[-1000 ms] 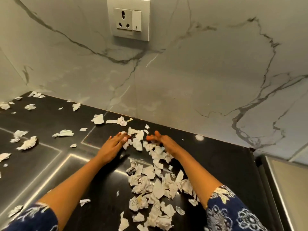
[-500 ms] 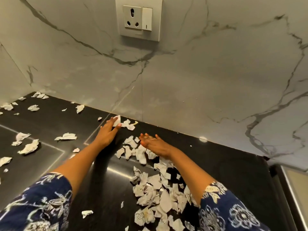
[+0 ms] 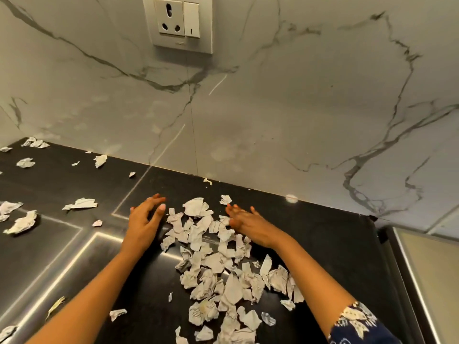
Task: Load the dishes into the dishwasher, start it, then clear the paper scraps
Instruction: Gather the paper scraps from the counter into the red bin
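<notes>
Both hands lie flat and unclenched on the glossy black tabletop [image 3: 323, 244], palms down, grasping nothing. The left hand [image 3: 144, 219] sits at the left edge of the heap, fingers [image 3: 155, 202] spread and pointing toward the far wall. The right hand [image 3: 248, 223] rests on the heap's far right edge, fingers angled left and touching paper.

Left of the left hand, loose white crumpled paper scraps [image 3: 80, 203] lie well apart across the left half of the tabletop, some near the far left corner. Thin pale inlaid lines [image 3: 82, 247] cross this dark surface.

Between the hands begins the main heap of torn white paper scraps [image 3: 218, 269]. Its long axis runs from the hands toward the near edge, slanting slightly right. The bulk therefore lies on the near side of both hands, between the forearms. The right hand is nearer to it, already in contact; the left hand is just beside it. Judged from this layout, the coming move is a rake toward the body, closing the hands inward.

One small scrap [image 3: 207, 181] lies beyond the hands against the wall and would be missed.

On the grey-veined white marble wall [image 3: 298, 120], a white socket-and-switch plate [image 3: 182, 23] is mounted. No brand or readable writing is visible; faint marks on the scraps are illegible.
</notes>
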`<state>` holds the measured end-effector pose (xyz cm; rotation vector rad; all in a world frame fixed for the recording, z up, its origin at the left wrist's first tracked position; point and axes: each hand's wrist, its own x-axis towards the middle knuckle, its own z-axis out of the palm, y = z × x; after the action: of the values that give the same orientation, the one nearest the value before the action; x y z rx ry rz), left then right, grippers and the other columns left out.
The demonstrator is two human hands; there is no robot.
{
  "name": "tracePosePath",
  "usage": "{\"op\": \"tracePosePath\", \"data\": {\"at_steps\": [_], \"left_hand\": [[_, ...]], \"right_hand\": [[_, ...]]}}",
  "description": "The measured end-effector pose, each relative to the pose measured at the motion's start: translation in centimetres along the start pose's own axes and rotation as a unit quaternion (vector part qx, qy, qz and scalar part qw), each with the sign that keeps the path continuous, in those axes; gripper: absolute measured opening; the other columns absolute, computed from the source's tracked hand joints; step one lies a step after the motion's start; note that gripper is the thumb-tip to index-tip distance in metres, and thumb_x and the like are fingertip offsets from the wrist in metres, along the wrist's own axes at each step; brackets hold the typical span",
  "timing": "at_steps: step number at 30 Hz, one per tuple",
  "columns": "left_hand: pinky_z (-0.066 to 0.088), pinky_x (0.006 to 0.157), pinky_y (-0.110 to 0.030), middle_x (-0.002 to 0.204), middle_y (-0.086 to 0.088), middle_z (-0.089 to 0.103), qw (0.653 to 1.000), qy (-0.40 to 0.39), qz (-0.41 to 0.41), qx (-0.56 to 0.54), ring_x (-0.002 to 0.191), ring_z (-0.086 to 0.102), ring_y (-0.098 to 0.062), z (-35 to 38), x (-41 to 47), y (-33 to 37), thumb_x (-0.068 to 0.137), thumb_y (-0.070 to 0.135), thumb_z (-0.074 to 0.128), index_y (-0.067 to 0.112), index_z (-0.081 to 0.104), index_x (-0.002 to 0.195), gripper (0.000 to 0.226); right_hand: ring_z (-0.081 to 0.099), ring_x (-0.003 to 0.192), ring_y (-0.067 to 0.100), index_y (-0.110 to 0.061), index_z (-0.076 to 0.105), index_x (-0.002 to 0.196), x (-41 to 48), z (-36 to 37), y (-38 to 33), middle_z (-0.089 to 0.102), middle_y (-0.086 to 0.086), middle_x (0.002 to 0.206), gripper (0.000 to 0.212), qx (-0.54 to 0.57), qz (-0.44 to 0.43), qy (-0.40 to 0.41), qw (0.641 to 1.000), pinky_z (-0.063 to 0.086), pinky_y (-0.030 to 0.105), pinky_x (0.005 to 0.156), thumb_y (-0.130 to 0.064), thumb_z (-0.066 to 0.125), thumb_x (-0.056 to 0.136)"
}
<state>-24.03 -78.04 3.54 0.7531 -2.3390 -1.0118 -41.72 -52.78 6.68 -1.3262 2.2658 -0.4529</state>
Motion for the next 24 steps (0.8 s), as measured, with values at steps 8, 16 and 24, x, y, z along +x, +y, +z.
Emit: {"op": "tracePosePath", "data": {"at_steps": [8, 16, 24], "left_hand": [[0.006, 0.116, -0.049, 0.159, 0.003, 0.012, 0.951, -0.104, -0.027, 0.29, 0.147, 0.008, -0.019, 0.2, 0.5, -0.3, 0.094, 0.063, 0.025, 0.032, 0.018, 0.15, 0.064], [0.001, 0.118, -0.038, 0.152, 0.017, -0.005, 0.937, -0.175, 0.045, 0.299, 0.143, -0.003, -0.005, -2.6, 0.7, -2.3, 0.076, 0.075, -0.004, 0.04, -0.002, 0.146, 0.078], [0.001, 0.117, -0.04, 0.154, 0.016, 0.001, 0.95, -0.166, 0.037, 0.263, 0.14, -0.002, -0.002, -2.4, 0.8, -2.2, 0.078, 0.073, -0.002, 0.039, 0.007, 0.147, 0.078]], "right_hand": [[0.008, 0.146, 0.014, -0.016, 0.018, 0.15, 2.6, -0.2, 1.8, 0.012, 0.001, 0.158, 0.069, -0.087, 0.083, 0.122, 0.985, 0.003, 0.035, 0.117, -0.057, 0.025, 0.095], [0.023, 0.14, 0.009, -0.027, 0.045, 0.138, -0.6, -2.1, 1.1, 0.034, -0.004, 0.15, 0.053, 0.247, 0.05, 0.066, 0.965, 0.012, 0.034, 0.117, -0.051, 0.029, 0.093], [0.01, 0.145, 0.01, -0.024, 0.017, 0.149, 6.3, -1.7, 0.0, 0.012, -0.006, 0.157, 0.056, -0.031, 0.032, 0.055, 0.997, 0.004, 0.035, 0.116, -0.049, 0.023, 0.099]]}}
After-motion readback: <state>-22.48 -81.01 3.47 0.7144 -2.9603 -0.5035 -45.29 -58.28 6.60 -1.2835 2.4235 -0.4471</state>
